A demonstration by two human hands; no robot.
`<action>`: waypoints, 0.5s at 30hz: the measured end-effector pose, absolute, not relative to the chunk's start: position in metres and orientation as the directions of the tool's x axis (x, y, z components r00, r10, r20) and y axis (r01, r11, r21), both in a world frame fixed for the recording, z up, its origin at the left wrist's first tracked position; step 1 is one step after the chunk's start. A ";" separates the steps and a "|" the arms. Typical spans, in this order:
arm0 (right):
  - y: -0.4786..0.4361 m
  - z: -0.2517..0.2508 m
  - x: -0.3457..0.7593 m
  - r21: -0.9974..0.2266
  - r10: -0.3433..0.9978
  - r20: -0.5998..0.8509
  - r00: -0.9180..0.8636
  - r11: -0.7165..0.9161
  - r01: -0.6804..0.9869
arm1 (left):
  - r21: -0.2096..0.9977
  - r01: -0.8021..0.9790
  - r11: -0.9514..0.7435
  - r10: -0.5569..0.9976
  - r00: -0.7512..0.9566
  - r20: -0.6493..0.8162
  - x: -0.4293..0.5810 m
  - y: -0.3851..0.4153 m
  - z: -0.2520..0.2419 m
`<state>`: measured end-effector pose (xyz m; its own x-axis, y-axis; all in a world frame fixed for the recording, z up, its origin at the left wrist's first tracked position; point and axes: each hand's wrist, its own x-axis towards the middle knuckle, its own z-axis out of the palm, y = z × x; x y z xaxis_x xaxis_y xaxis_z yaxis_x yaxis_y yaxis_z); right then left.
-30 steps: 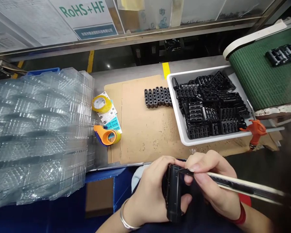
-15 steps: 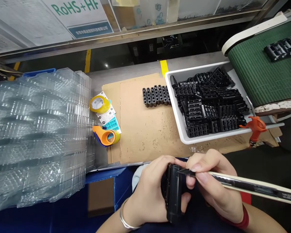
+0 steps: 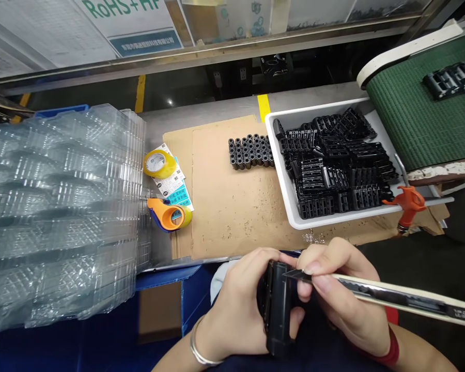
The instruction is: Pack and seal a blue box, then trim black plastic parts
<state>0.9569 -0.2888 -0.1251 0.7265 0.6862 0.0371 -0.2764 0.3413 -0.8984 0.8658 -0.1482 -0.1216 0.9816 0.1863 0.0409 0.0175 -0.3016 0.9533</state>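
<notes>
Near the bottom centre, my left hand (image 3: 242,305) is wrapped round a black molded plastic part (image 3: 278,315), held upright in front of my body. My right hand (image 3: 344,299) pinches a utility knife (image 3: 406,300) close to its blade. The dark blade tip lies against the upper end of the black part. My fingers and palm hide much of the part's left and rear sides. Beyond my hands, a white bin (image 3: 300,226) holds a heap of similar black plastic parts (image 3: 335,165).
A cluster of black tubular pieces (image 3: 250,152) stands on cardboard (image 3: 232,206). Clear plastic trays (image 3: 62,217) are stacked at left, beside a tape roll (image 3: 159,164) and tape dispenser (image 3: 168,214). An orange air gun (image 3: 408,204) hangs by the bin; a green conveyor (image 3: 430,113) runs right.
Both hands, the black part and the knife keep almost the same position. The surroundings shift very slightly in view.
</notes>
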 end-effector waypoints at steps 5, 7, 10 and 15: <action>-0.286 -0.122 0.956 -0.925 0.631 0.096 0.770 0.343 -0.166 | 0.953 0.015 -0.302 0.171 0.984 0.039 0.865 -0.147 -0.123; -0.286 -0.121 0.956 -0.929 0.637 0.115 0.762 0.341 -0.145 | 0.953 0.013 -0.302 0.167 0.985 0.039 0.864 -0.147 -0.124; -0.287 -0.122 0.955 -0.928 0.631 0.119 0.767 0.345 -0.141 | 0.950 0.012 -0.311 0.154 0.987 0.038 0.864 -0.147 -0.125; -0.289 -0.123 0.954 -0.925 0.644 0.122 0.755 0.349 -0.149 | 0.960 0.021 -0.280 0.170 0.985 0.028 0.865 -0.148 -0.123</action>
<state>0.9538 -0.2889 -0.1232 0.7553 0.6440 0.1215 -0.1486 0.3489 -0.9253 0.8655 -0.1479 -0.1231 0.9850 0.1702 0.0277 0.0213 -0.2799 0.9598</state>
